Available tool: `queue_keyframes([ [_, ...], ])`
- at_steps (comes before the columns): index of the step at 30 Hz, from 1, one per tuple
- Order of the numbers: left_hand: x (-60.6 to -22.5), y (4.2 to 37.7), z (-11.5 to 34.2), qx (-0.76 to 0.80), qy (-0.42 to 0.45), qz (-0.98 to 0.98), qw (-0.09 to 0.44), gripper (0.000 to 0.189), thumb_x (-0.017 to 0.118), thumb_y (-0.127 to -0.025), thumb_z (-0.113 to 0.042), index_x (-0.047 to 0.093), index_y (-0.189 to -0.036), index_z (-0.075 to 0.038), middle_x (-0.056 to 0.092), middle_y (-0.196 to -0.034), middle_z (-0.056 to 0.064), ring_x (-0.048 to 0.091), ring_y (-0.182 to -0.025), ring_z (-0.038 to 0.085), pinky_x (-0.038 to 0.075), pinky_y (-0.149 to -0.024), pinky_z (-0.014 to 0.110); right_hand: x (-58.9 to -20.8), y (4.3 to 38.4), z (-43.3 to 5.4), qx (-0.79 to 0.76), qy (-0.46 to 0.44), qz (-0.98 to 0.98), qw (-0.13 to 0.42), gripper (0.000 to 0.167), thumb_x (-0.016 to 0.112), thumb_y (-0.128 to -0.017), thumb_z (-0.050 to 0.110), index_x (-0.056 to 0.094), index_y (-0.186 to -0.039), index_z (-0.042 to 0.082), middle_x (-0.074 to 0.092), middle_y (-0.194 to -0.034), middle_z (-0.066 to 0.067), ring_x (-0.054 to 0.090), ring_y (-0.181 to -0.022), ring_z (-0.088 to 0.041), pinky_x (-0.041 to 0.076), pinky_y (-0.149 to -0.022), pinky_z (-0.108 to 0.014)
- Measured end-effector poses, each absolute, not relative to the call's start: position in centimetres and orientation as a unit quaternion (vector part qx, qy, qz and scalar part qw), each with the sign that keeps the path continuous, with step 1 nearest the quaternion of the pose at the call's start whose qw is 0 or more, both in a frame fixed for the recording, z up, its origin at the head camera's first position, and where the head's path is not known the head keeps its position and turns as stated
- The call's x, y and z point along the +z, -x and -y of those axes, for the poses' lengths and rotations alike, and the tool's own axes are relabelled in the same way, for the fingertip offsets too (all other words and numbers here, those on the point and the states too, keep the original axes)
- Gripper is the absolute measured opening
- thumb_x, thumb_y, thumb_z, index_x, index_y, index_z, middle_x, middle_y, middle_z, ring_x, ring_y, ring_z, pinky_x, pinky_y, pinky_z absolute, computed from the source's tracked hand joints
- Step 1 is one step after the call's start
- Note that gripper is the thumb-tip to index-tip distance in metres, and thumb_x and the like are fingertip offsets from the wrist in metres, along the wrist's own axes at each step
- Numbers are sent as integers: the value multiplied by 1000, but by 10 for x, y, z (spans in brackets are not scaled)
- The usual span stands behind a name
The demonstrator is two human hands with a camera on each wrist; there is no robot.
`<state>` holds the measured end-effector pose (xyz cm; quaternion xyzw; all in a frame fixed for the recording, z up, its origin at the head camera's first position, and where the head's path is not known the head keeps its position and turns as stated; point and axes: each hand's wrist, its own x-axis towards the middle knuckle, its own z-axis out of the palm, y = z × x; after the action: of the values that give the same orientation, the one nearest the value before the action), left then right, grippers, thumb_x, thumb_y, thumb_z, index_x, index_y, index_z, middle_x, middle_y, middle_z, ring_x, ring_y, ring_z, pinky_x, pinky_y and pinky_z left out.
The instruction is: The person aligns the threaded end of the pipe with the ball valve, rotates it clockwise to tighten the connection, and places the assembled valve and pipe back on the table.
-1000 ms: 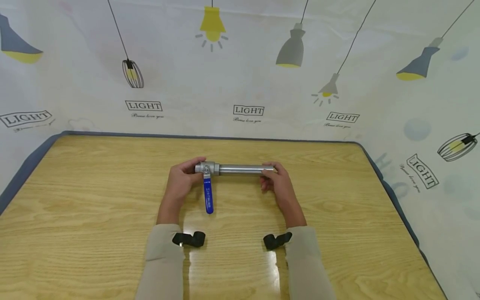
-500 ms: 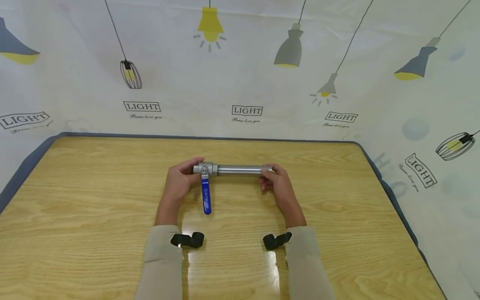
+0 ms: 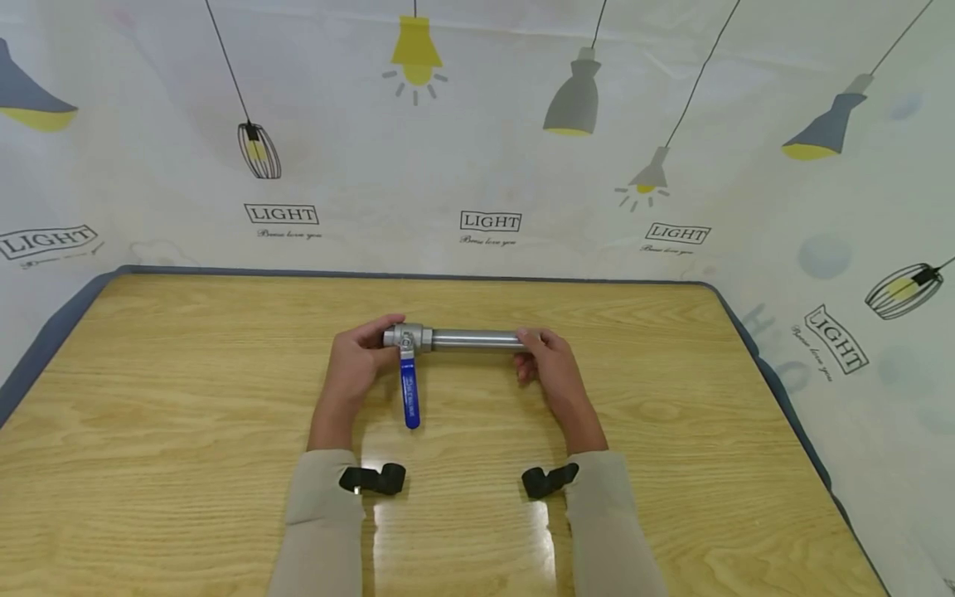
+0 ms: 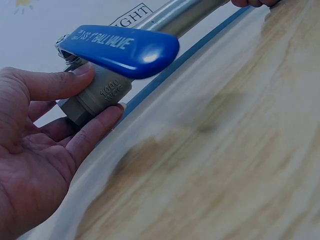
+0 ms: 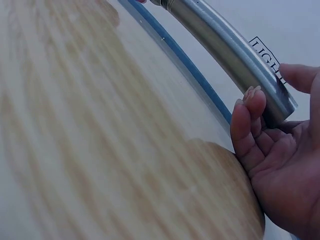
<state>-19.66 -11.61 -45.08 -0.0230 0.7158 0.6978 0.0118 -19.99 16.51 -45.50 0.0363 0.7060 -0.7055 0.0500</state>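
Note:
A metal ball valve [image 3: 413, 337] with a long blue lever handle [image 4: 127, 50] is joined to a straight silver pipe [image 3: 477, 339]. In the head view the pipe runs level to the right, and the lever points toward the person. My left hand [image 3: 351, 371] grips the valve body at its left end, thumb on the near side and fingers around the far side. At the pipe's free right end, my right hand [image 3: 554, 372] holds it between thumb and fingers. The right wrist view shows the pipe [image 5: 235, 52] ending near the palm, with the fingers curled beneath it.
The wood-grain table [image 3: 477, 531] extends beneath both arms, and a blue-grey strip edges it. A white sheet [image 3: 358, 149] printed with lamps rises behind and at the sides. Black mounts [image 3: 373, 478] sit at both wrists over the light sleeves.
The right thumb has slid left along the pipe and now covers more of its end. The valve and left hand appear slightly farther left, as the whole head view shifted a little too.

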Motion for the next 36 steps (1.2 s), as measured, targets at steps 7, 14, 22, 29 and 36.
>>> queue_keyframes([
  [7, -451, 197, 115, 698, 18, -716, 13, 49, 66, -80, 11, 62, -128, 1, 62, -127, 18, 58, -108, 13, 49, -87, 18, -453, 197, -168, -723, -17, -688, 58, 30, 54, -97, 14, 53, -121, -4, 58, -72, -7, 53, -53, -14, 49, -52, -26],
  [14, -450, 196, 115, 701, 23, -712, 17, 49, 64, -81, 11, 61, -129, 1, 61, -128, 18, 57, -108, 14, 49, -86, 19, -455, 197, -168, -720, -19, -692, 57, 24, 54, -98, 15, 54, -111, -4, 54, -68, -6, 45, -51, -13, 42, -48, -25],
  [22, -451, 196, 115, 699, 22, -715, 10, 49, 63, -80, 12, 62, -128, 1, 62, -126, 18, 58, -105, 13, 49, -84, 19, -456, 197, -166, -695, -32, -716, 49, 30, 53, -100, 29, 56, -96, 0, 52, -67, -5, 43, -51, -12, 41, -47, -25],
  [29, -451, 196, 116, 698, 16, -716, 1, 49, 64, -80, 12, 62, -127, 2, 62, -125, 20, 59, -103, 10, 50, -84, 18, -456, 198, -166, -693, -32, -718, 47, 33, 57, -99, 31, 60, -107, 0, 56, -71, -6, 49, -52, -11, 45, -50, -24],
  [36, -450, 195, 115, 699, 16, -715, 0, 48, 64, -80, 13, 62, -127, 2, 62, -126, 20, 60, -104, 12, 51, -87, 22, -454, 199, -165, -717, -24, -695, 56, 27, 56, -97, 14, 55, -119, -2, 57, -74, -8, 50, -54, -12, 46, -50, -25],
])
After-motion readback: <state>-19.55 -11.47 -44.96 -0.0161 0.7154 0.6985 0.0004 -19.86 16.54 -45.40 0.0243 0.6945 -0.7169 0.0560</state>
